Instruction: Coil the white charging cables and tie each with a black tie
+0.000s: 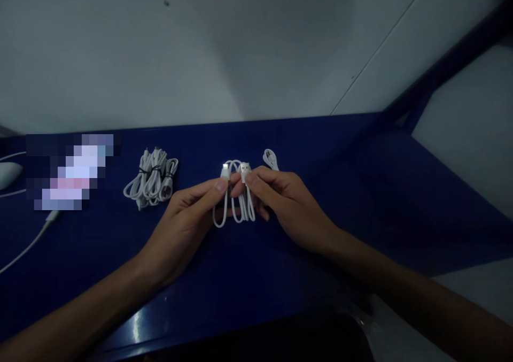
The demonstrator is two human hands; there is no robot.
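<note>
White cable (239, 212) held in loops between both hands over the blue table (360, 191)
Left hand (186, 220) was pinched on one plug end and right hand (282, 201) on the other, plugs side by side, loops hanging below; bundle of tied cables (152, 183) lay near on the left; small coiled cable (271, 159) just behind the right hand; judged: level plugs and a firm pinch would keep the loops even
</note>
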